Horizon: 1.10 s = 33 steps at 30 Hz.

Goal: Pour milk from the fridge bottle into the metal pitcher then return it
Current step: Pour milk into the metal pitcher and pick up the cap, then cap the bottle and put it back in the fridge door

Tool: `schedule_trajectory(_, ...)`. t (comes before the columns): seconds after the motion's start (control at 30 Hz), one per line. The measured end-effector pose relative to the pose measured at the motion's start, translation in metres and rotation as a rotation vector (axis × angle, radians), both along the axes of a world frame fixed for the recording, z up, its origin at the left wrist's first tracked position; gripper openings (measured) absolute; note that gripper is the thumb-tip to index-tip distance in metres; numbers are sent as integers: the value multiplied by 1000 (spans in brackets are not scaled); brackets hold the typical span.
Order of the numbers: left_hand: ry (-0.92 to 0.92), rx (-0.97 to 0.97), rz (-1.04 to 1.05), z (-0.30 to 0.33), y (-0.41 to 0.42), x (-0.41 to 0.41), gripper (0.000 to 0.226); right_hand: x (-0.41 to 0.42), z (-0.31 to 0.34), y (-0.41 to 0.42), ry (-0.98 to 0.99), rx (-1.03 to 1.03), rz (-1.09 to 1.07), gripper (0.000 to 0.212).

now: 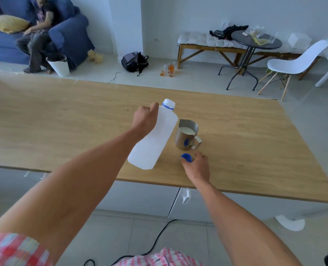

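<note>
left hand (145, 120): curled round the upper body of the white translucent plastic milk bottle (153, 139), held tilted above the table, neck uncapped.
right hand (196, 166): fingertips pinching the small round blue cap (186, 157) at the tabletop.
risk: open tilted bottle could dribble if swung before capping; cap may cross-thread one-handed.
steel pitcher (187, 135): on the light wooden table (63, 123), milk inside, just right of the bottle, just beyond the right hand.

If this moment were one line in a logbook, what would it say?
left hand: grips milk bottle, uncapped | right hand: pinches blue cap | metal pitcher: holds milk, on table
</note>
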State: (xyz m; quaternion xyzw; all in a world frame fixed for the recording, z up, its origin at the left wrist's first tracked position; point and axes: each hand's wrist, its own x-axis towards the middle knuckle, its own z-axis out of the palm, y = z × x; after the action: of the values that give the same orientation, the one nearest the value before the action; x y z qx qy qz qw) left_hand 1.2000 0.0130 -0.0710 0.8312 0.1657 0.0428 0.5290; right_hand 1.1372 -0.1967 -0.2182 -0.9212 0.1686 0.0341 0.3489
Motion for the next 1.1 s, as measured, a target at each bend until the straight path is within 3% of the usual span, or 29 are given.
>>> schedule_trajectory(0.23, -166, -167, 22, -13, 5, -20, 36, 3, -4, 10, -2, -80, 61, 36)
schedule_trajectory(0.47, -222, -229, 104, -31, 8, -33, 44, -13, 33, 31, -274, 452, 102, 5)
schedule_trajectory(0.57, -247, -248, 129, -35, 8, -38, 46, -6, 77, 41, -450, 590, 120, 17)
schedule_trajectory(0.67, -268, -234, 142, -38, 6, -43, 46, 13, 128, 51, -576, 680, 126, 15)
schedule_trajectory(0.73, -273, -229, 144, -38, 5, -45, 47, 23, 158, 59, -618, 764, 162, 27)
schedule_trajectory(0.93, -272, -217, 147, -38, 3, -48, 51, 39, 189, 79, -627, 500, 474, 31)
schedule_trajectory(1.1, -267, -237, 108, -33, 5, -50, 50, 44, 183, 79, -485, 411, 548, 33)
